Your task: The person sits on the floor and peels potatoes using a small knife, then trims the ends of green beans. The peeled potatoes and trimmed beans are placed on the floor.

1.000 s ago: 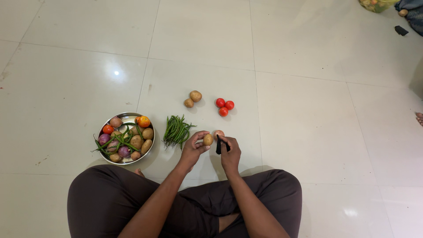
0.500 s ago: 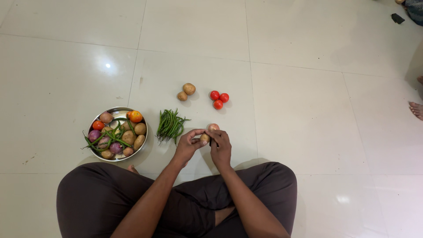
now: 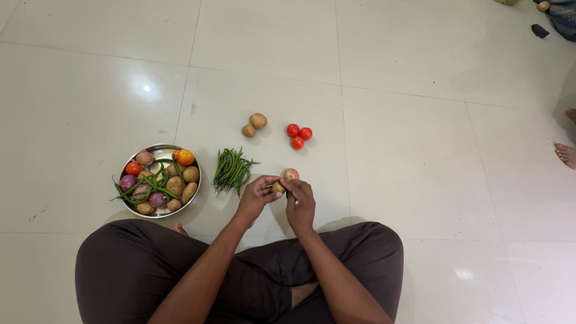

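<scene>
A round metal plate (image 3: pixel 161 150) is seen on the floor (image 3: pixel 420 150) at the left. It is filled with brown potatoes, purple onions, long green beans, a red tomato and an orange tomato. Just right of the plate, a bunch of green beans (image 3: pixel 231 170) is laid on the floor. Farther away, two potatoes (image 3: pixel 254 125) are set side by side, touching. To their right, three red tomatoes (image 3: pixel 299 135) are packed close together. At the far right edge, a bare foot (image 3: pixel 566 154) of another person is seen. A small dark thing (image 3: pixel 540 30) is left in the far right corner.
</scene>
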